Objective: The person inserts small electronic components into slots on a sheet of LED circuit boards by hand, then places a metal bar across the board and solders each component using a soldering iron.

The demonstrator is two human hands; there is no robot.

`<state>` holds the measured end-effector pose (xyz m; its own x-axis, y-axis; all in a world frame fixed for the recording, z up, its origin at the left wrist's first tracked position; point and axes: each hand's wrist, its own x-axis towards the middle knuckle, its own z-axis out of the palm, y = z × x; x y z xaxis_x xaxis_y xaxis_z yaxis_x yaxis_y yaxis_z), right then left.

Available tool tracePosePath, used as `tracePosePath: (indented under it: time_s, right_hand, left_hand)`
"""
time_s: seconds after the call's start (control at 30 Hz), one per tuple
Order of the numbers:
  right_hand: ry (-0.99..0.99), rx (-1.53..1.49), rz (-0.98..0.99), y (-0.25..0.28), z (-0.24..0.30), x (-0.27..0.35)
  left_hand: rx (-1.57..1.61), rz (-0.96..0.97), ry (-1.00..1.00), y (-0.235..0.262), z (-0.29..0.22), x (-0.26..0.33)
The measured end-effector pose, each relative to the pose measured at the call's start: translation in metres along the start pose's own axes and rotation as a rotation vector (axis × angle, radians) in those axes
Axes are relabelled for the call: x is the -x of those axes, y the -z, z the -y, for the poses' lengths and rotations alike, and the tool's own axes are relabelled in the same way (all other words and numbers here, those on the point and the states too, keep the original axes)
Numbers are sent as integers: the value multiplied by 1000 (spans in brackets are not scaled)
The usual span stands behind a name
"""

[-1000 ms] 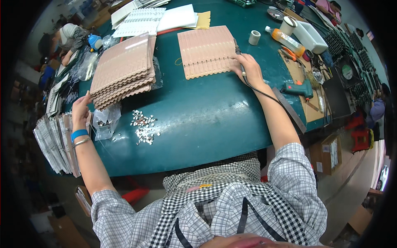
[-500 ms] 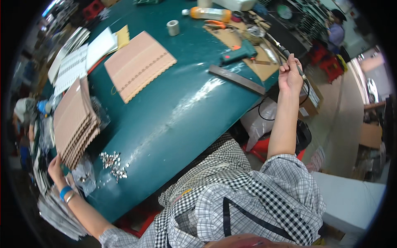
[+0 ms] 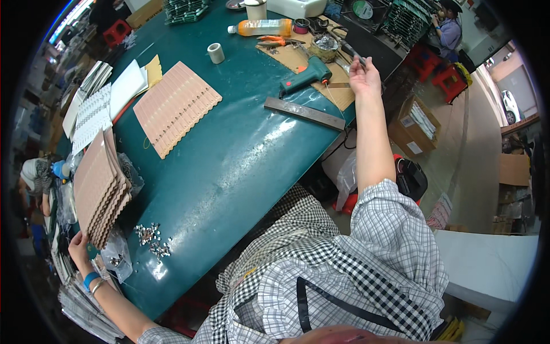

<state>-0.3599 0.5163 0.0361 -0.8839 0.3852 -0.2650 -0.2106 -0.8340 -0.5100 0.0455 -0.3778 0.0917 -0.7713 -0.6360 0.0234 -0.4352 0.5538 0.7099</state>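
Note:
My right hand (image 3: pixel 365 77) is raised at the table's right side, fingers closed around a slim dark soldering iron (image 3: pixel 350 51) that points up and away to the left. At the left edge of the table, my left hand (image 3: pixel 79 250) pinches the near corner of a stack of pinkish-brown sheets (image 3: pixel 98 180) with scalloped edges. A single similar sheet (image 3: pixel 176 108) lies flat farther up, showing rows of small marks. Beside the stack are a clear plastic bag (image 3: pixel 118 257) and a scatter of small shiny metal pieces (image 3: pixel 152 239).
A steel bar (image 3: pixel 303 113) lies near the right edge, below a green glue gun (image 3: pixel 307 75) on cardboard. Orange-handled pliers (image 3: pixel 277 41), an orange drink bottle (image 3: pixel 263 27) and a white tape roll (image 3: pixel 215 53) sit farther back. Papers (image 3: pixel 93 112) lie at left. Other people are in the background.
My right hand has moved left with the soldering iron, toward the cardboard and glue gun. My left hand stays at the stack's corner. The whole view has shifted slightly.

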Motion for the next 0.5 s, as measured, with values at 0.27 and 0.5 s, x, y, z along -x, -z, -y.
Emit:
tracePosePath:
  time_s: [0.27,0.5]
  right_hand:
    - [-130,-29,30,16,-11,31]
    - [-326,215,175,58,-8,81]
  left_hand:
    - [-139,-115,25,0,1,4]
    - [-140,-116,-10,-15,-6,-3]
